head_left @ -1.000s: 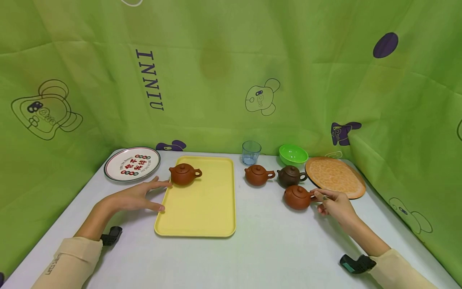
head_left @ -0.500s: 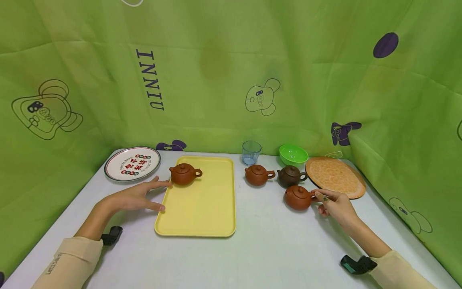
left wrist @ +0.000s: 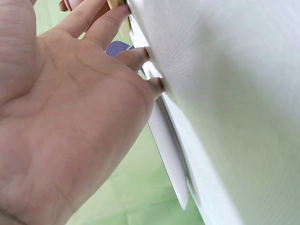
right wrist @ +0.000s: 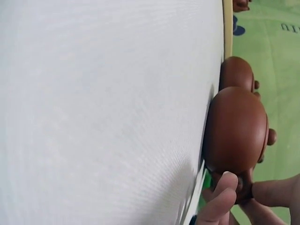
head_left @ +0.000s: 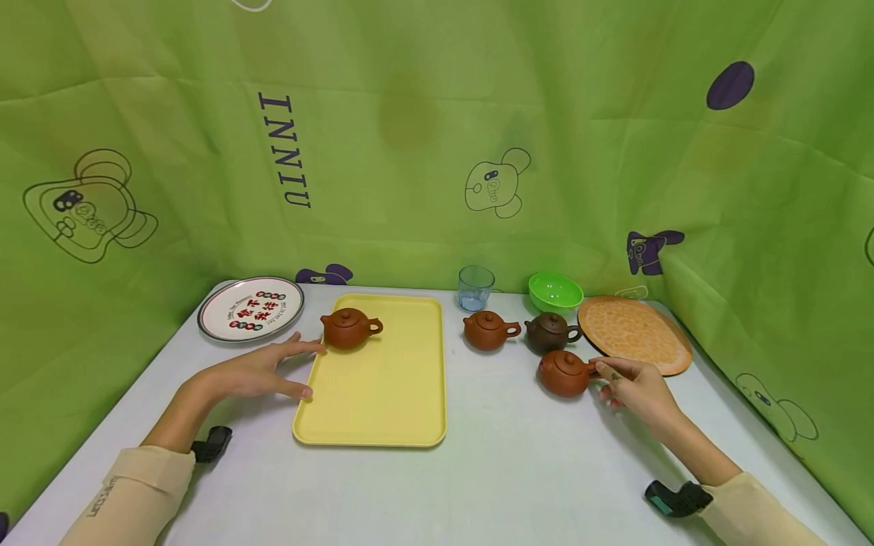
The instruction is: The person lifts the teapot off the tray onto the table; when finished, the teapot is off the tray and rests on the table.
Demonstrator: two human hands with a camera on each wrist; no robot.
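My right hand [head_left: 638, 390] pinches the handle of a reddish-brown teapot [head_left: 564, 374], which sits upright on the table at the right; its rounded body [right wrist: 236, 129] fills the middle of the right wrist view. At the left edge of the yellow tray [head_left: 382, 402], my left hand [head_left: 256, 370] has its fingers spread, with fingertips at the rim. Another reddish-brown teapot [head_left: 346, 329] stands on the tray's far left part, close to those fingertips. Behind the held teapot are a dark brown teapot [head_left: 548, 334] and one more reddish-brown teapot [head_left: 486, 332].
A white plate [head_left: 239, 311] with red characters lies at the back left. A clear blue glass [head_left: 474, 288] and a green bowl [head_left: 555, 292] stand along the back. To the right lies a round orange-tan mat [head_left: 635, 334]. Green cloth [head_left: 410, 152] hangs around the table.
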